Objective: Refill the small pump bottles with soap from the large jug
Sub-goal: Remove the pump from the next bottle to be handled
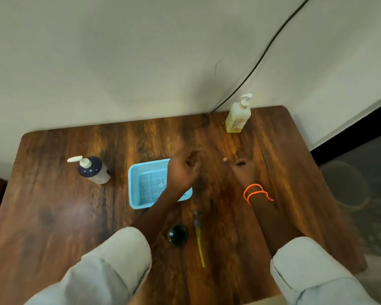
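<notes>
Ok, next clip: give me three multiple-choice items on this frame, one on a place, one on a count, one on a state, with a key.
1. Where does the yellow bottle stand?
A. far right, near the wall
B. inside the tray
C. at the near edge

2. How many pump bottles are on the table?
A. one
B. two
C. four

3. What does the left hand hold?
A. the dark bottle
B. the pump tube
C. nothing that shows

Key:
1 A, it stands at the back right by the cable.
2 B, the yellow one and the dark bottle.
3 C, its fingers are curled over the blue tray; the pump tube lies on the table.
</notes>
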